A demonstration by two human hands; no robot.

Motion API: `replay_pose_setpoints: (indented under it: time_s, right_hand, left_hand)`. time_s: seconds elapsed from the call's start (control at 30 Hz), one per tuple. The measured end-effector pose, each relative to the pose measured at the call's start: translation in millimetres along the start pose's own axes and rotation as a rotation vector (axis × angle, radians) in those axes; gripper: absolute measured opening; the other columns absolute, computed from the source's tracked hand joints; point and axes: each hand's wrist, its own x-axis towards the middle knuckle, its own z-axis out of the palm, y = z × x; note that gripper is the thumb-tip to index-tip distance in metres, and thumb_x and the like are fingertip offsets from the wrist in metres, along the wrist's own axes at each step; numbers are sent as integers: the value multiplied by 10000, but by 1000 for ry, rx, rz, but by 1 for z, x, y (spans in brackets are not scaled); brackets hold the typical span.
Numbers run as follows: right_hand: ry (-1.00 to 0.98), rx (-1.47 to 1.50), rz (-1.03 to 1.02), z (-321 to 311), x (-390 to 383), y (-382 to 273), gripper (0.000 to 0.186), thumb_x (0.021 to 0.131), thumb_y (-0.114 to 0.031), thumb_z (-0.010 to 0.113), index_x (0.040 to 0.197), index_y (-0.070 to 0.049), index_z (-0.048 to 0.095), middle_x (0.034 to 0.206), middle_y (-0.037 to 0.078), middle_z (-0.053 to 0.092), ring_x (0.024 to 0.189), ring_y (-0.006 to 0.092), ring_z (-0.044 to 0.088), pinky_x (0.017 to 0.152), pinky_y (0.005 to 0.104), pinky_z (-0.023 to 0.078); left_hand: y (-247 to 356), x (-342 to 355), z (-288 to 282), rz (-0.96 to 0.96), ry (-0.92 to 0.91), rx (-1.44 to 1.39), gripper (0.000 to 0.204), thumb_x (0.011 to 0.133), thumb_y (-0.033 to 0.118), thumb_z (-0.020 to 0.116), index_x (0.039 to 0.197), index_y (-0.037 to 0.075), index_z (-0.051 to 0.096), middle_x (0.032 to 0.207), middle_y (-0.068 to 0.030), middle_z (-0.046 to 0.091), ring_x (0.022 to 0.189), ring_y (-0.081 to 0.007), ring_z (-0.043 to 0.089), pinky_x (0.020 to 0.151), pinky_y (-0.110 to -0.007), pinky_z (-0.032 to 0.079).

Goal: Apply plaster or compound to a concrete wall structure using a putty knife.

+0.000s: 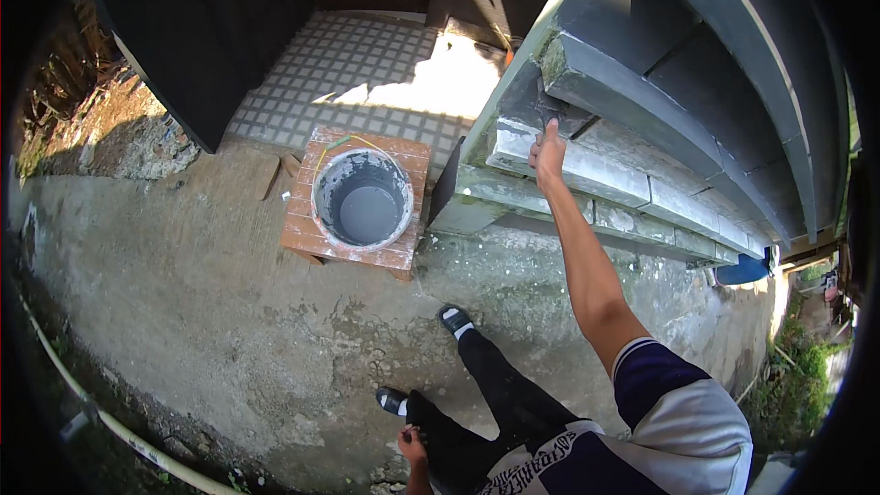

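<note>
My right arm reaches up and away to the stepped grey ledges. My right hand [547,154] is closed around a dark paintbrush [548,112], whose far end lies in the shaded recess beneath an upper ledge [632,105]. Just below that hand runs a pale, patchy lower ledge [596,170]. My left hand [412,445] hangs low beside my left leg, its fingers loosely bent and apart, with nothing visible in it. A white bucket [365,200] with grey paint inside stands on a reddish-brown wooden stool [302,220], left of the ledges.
Rough concrete ground [229,312] surrounds my feet. Beyond the stool lies a tiled floor [367,64], partly sunlit, by a dark door panel [197,37]. A pale pipe [119,431] curves along the lower left edge. Something blue [742,270] sits beneath the ledges' far right end.
</note>
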Motion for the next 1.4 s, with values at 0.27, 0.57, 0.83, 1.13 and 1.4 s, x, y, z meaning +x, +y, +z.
replay_pose_setpoints:
  time_s: [0.27,0.57,0.83,1.13,1.4]
  right_hand:
    - [60,-386,303,-26,-46,28,453,942,-490,430,674,-125,419,543,-25,354,382,93,285,358,260,217]
    - [-386,-891,76,-109,-230,51,592,927,-527,417,624,-35,551,524,31,504,464,135,488,447,303,380]
    - [-257,-627,419,-155,-389,82,614,936,-523,401,661,-9,596,517,31,498,419,131,464,435,299,372]
    - [-182,-570,397,-152,-396,87,548,949,-437,419,766,23,654,526,21,498,424,120,449,434,297,360]
    - [-261,-699,263,-80,-327,119,364,914,-277,450,824,17,645,553,75,546,465,159,512,476,329,402]
  left_hand:
    - [34,-27,-48,115,130,-102,152,890,212,556,999,116,512,894,-51,595,653,-166,604,522,-289,482]
    - [72,-58,-97,153,240,-192,224,887,163,556,1087,86,494,908,-55,585,664,-152,586,522,-268,467]
    - [82,-63,-172,202,304,-236,240,869,148,566,1089,78,501,919,-53,590,673,-149,581,525,-272,469]
    - [116,-34,-229,195,312,-163,170,866,162,567,1016,101,516,892,-35,595,646,-143,576,520,-274,465]
    - [184,-6,-195,173,439,-197,247,877,228,576,1082,116,496,952,-52,594,698,-190,605,541,-313,477]
